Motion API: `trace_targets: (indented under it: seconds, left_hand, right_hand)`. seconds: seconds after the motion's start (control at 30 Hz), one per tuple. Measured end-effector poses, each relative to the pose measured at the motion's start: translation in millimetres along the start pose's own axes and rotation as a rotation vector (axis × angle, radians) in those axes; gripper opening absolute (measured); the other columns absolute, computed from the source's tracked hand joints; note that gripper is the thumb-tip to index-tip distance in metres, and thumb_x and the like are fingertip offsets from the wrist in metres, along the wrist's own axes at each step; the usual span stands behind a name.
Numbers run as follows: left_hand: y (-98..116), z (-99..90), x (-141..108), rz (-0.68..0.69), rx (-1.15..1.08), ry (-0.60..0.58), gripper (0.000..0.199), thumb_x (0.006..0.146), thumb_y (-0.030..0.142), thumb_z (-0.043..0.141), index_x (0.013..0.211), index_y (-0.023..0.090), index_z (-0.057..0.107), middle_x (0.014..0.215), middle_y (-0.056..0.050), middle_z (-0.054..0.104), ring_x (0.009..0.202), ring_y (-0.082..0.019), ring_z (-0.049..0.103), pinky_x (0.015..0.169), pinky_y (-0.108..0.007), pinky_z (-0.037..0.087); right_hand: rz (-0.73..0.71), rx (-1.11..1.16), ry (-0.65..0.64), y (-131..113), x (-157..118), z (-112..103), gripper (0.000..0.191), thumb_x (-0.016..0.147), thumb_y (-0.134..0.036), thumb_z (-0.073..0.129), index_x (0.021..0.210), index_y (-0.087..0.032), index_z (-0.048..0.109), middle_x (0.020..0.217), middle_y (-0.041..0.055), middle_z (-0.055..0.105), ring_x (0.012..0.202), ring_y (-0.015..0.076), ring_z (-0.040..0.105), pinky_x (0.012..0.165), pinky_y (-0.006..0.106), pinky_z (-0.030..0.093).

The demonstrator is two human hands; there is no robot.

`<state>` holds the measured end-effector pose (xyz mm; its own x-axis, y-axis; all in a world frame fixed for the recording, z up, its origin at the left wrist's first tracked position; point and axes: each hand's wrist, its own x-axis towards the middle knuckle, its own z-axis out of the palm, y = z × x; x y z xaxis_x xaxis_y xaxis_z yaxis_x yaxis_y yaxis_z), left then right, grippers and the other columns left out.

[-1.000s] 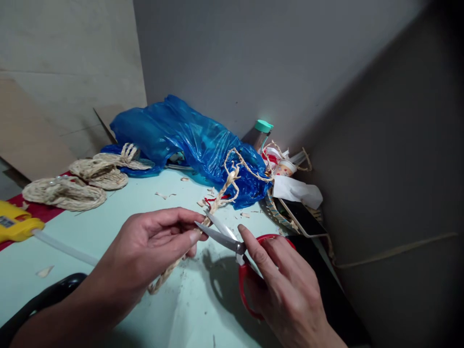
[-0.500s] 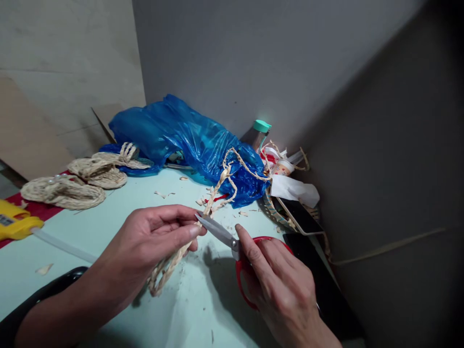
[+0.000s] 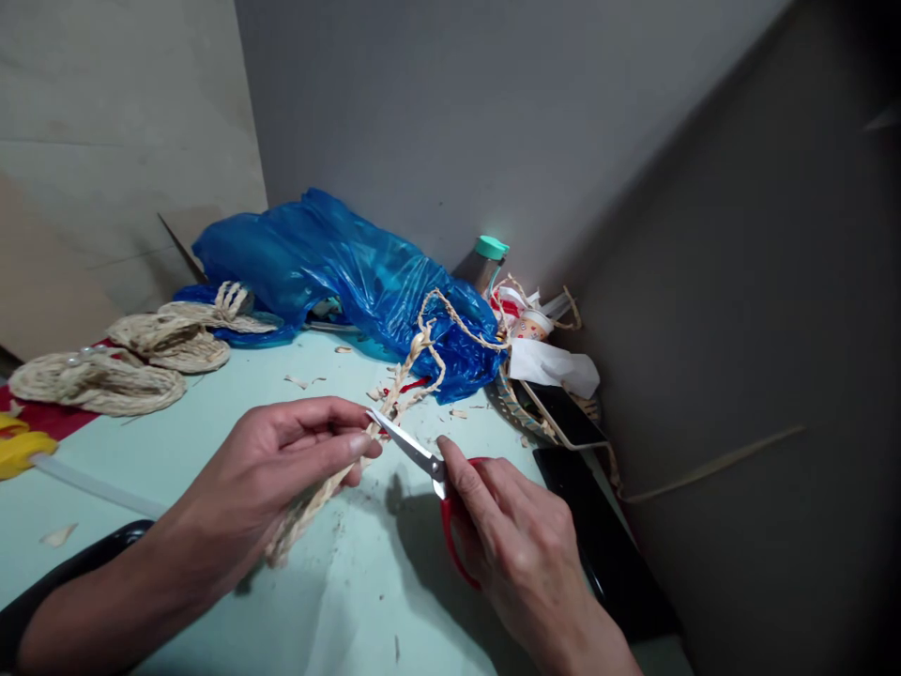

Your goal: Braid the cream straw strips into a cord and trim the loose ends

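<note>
My left hand [image 3: 282, 469] pinches a braided straw cord [image 3: 315, 498] between thumb and fingers. One part of the cord hangs below the palm, and another runs up and away over the table to a loop by the blue bag. In my right hand [image 3: 525, 535] are red-handled scissors [image 3: 415, 453], pointing left. Their blades look nearly closed, with the tips at the cord beside my left fingertips. Whether any fibre lies between the blades cannot be made out.
Woven straw slippers [image 3: 99, 380] and a yellow glue gun [image 3: 24, 449] lie at the left. Behind are a blue plastic bag [image 3: 338, 253] and a green-capped bottle [image 3: 491, 249]. A basket [image 3: 517, 408] holding a phone [image 3: 567, 413] stands right, near a black flat object [image 3: 605, 545]. Straw scraps dot the table [image 3: 232, 638].
The whole view has shifted, so things appear a little further left. The scissor blades have closed slightly at the cord. Both hands keep their holds.
</note>
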<state>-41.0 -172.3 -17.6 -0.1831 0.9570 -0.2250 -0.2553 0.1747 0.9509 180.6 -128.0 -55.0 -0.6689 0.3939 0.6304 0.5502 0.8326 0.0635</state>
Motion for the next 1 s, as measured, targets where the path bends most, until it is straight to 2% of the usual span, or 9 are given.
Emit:
trace_targets:
  seconds: [0.1, 0.23, 0.37, 0.53, 0.73, 0.87, 1.0]
  left_hand:
    - [0, -0.1, -2, -0.008, 0.004, -0.021, 0.017, 0.069, 0.033, 0.085, 0.081, 0.022, 0.077, 0.071, 0.0, 0.072, 0.06, -0.011, 0.058, 0.056, -0.016, 0.048]
    - [-3, -1.7, -6, 0.013, 0.027, -0.089, 0.012, 0.078, 0.034, 0.078, 0.082, 0.023, 0.076, 0.062, 0.002, 0.064, 0.054, -0.009, 0.051, 0.05, -0.014, 0.043]
    - [-5, -3.7, -8, -0.008, -0.012, -0.123, 0.014, 0.078, 0.034, 0.079, 0.087, 0.024, 0.077, 0.063, 0.001, 0.064, 0.055, -0.01, 0.052, 0.049, -0.015, 0.043]
    - [-6, -3.5, -9, -0.065, -0.046, -0.118, 0.019, 0.078, 0.031, 0.078, 0.096, 0.026, 0.078, 0.065, 0.0, 0.066, 0.056, -0.01, 0.053, 0.052, -0.015, 0.045]
    - [-3, -0.6, -8, -0.07, -0.038, -0.121, 0.017, 0.075, 0.035, 0.08, 0.089, 0.025, 0.077, 0.061, 0.001, 0.061, 0.052, -0.009, 0.048, 0.048, -0.014, 0.042]
    - [-1, -1.1, -10, -0.126, -0.072, -0.193, 0.015, 0.076, 0.036, 0.08, 0.083, 0.023, 0.076, 0.059, 0.001, 0.057, 0.051, -0.009, 0.045, 0.048, -0.015, 0.041]
    - [-1, -2.2, -13, -0.183, -0.169, -0.296, 0.015, 0.075, 0.037, 0.081, 0.081, 0.023, 0.078, 0.064, -0.001, 0.062, 0.052, -0.008, 0.045, 0.049, -0.016, 0.041]
  right_hand:
    - [0.078, 0.039, 0.032, -1, 4, 0, 0.032, 0.098, -0.007, 0.048, 0.126, -0.008, 0.062, 0.075, 0.0049, 0.065, 0.062, 0.0134, 0.059, 0.055, 0.024, 0.044]
    - [0.15, 0.058, 0.15, 2, 6, -4, 0.033, 0.095, -0.006, 0.047, 0.125, -0.009, 0.062, 0.073, 0.0038, 0.063, 0.06, 0.0137, 0.057, 0.055, 0.024, 0.046]
    - [0.223, 0.23, 0.105, 4, 2, -11, 0.042, 0.089, -0.009, 0.055, 0.131, -0.016, 0.057, 0.082, 0.0031, 0.063, 0.064, 0.0134, 0.056, 0.058, 0.024, 0.05]
    - [0.202, 0.227, 0.048, 2, 4, -12, 0.043, 0.083, -0.015, 0.058, 0.125, -0.014, 0.057, 0.093, 0.0082, 0.062, 0.078, 0.0195, 0.061, 0.066, 0.03, 0.054]
    - [0.159, 0.225, -0.016, 3, 4, -6, 0.041, 0.081, -0.015, 0.055, 0.123, -0.014, 0.055, 0.094, 0.0092, 0.062, 0.079, 0.0212, 0.059, 0.066, 0.033, 0.054]
    - [0.14, 0.214, -0.021, 5, 0, -6, 0.048, 0.082, -0.017, 0.057, 0.129, -0.013, 0.053, 0.098, 0.0104, 0.061, 0.084, 0.0225, 0.059, 0.069, 0.034, 0.054]
    - [0.112, 0.22, 0.005, 5, -1, -9, 0.048, 0.084, -0.018, 0.055, 0.132, -0.012, 0.051, 0.097, 0.0102, 0.061, 0.084, 0.0224, 0.059, 0.069, 0.033, 0.053]
